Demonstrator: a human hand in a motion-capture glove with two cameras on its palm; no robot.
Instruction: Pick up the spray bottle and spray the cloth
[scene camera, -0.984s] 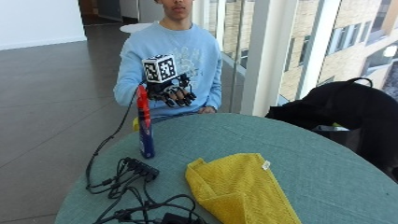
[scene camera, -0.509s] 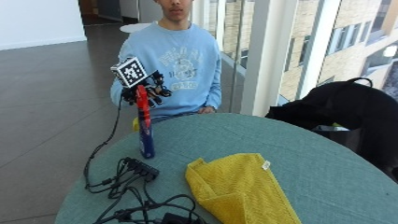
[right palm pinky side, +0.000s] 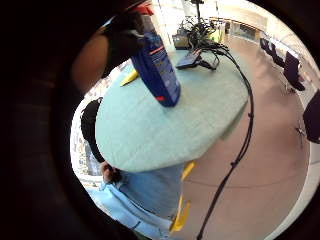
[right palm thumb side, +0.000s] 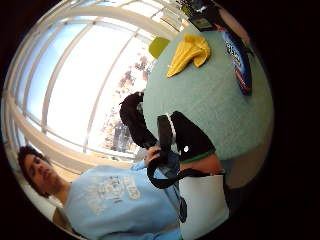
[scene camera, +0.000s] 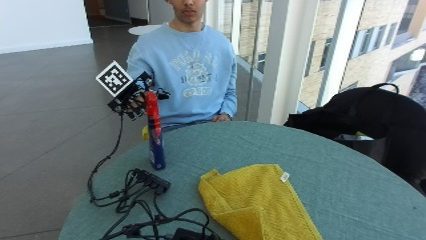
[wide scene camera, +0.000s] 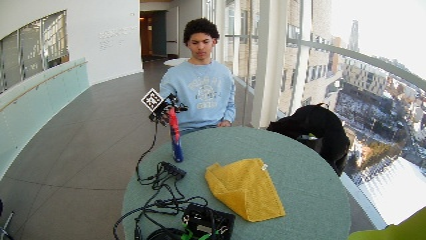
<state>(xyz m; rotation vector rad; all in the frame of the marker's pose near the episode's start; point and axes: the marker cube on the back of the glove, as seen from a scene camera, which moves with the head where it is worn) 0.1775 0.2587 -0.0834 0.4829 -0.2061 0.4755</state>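
Just beside the spray bottle's (scene camera: 156, 135) top hovers the grip (scene camera: 136, 97).

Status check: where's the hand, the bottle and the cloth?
Right hand at the bottle top, grip unclear. Bottle upright on the table. Cloth folded alongside, apart. Cables beside the bottle, not between.

Light blue printed sweatshirt (scene camera: 190, 65), black glove on right grip (scene camera: 136, 97)

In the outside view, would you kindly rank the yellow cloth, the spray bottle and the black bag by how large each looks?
1. black bag, though it runs off the picture's edge
2. yellow cloth, nearer the camera, so its lead over the bottle may be overstated
3. spray bottle, slim and upright
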